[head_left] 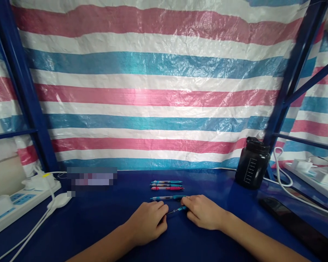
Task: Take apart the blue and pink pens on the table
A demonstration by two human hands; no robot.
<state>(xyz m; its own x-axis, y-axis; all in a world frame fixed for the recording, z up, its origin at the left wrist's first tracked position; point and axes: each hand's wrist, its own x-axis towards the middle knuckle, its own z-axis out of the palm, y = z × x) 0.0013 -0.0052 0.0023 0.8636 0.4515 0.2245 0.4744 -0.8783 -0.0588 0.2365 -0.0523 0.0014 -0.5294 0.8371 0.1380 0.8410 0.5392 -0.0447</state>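
Both my hands rest on a dark blue table (104, 218), near its front. My left hand (149, 222) is curled, and its fingertips pinch one end of a thin pen part (176, 210). My right hand (203, 211) pinches the other, teal end of the same part. Just beyond my fingers lies a teal pen (166, 198). Farther back, three more pens (166, 185) lie side by side, teal and pink.
A dark water jug (252, 163) stands at the back right. A black phone (292, 220) lies at the right edge. White power strips with cables sit at the left (16, 202) and far right (314, 176). A striped tarp (158, 83) hangs behind, between blue frame posts.
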